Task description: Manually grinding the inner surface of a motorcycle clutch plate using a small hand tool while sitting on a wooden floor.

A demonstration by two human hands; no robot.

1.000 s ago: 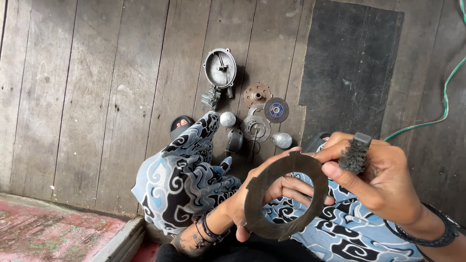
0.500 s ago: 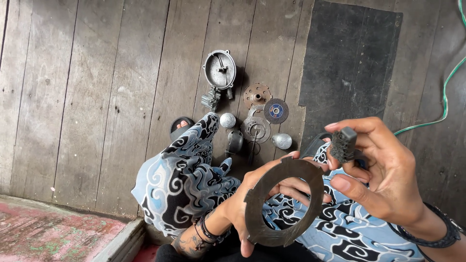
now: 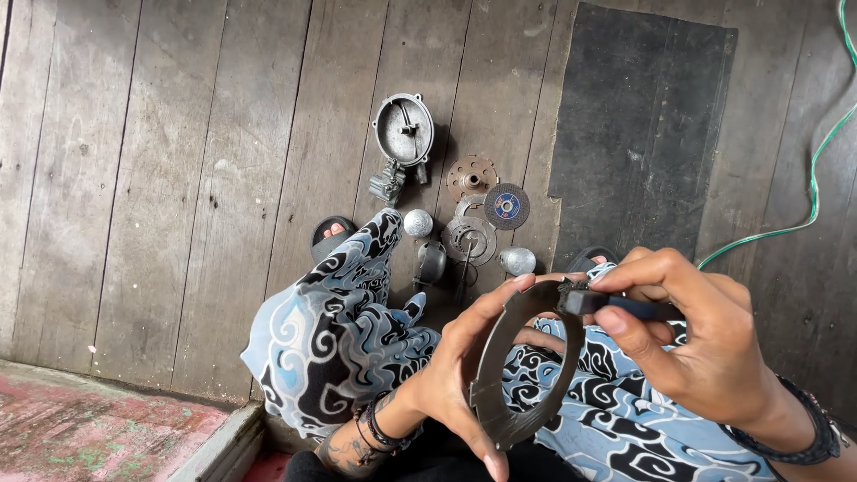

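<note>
a floor of weathered grey wooden planks (image 3: 178, 178) fills the view, with a dark rectangular mat (image 3: 638, 134) lying on it at the far right and a green hose (image 3: 817, 170) curling along the right edge. at the near left a step with worn red and green paint (image 3: 89, 428) meets the boards.

the person sits with knees up in blue, black and white patterned trousers (image 3: 344, 339), one sandalled foot (image 3: 332, 234) showing beyond the left knee. the left hand (image 3: 446, 384) holds a flat dark metal ring (image 3: 522, 366) in front of the lap, tilted nearly edge-on to the camera; its thumb and fingers are closed around the ring's left rim, with fingertips showing through the hole. the right hand (image 3: 696, 348) is pinched shut on a small dark brush (image 3: 598, 302), whose head touches the ring's far upper rim. a dark band sits on the right wrist, and several bracelets on the left.

on the floor beyond the knees lie loose parts: a round grey metal housing (image 3: 403, 132) farthest off, a rusty perforated disc (image 3: 471, 176), a small grinding disc with a blue centre (image 3: 506, 206) just beside it, a toothed metal plate (image 3: 470, 239), two shiny rounded caps (image 3: 418, 222) (image 3: 517, 261), and a dark rounded piece (image 3: 431, 261) near the left knee.
</note>
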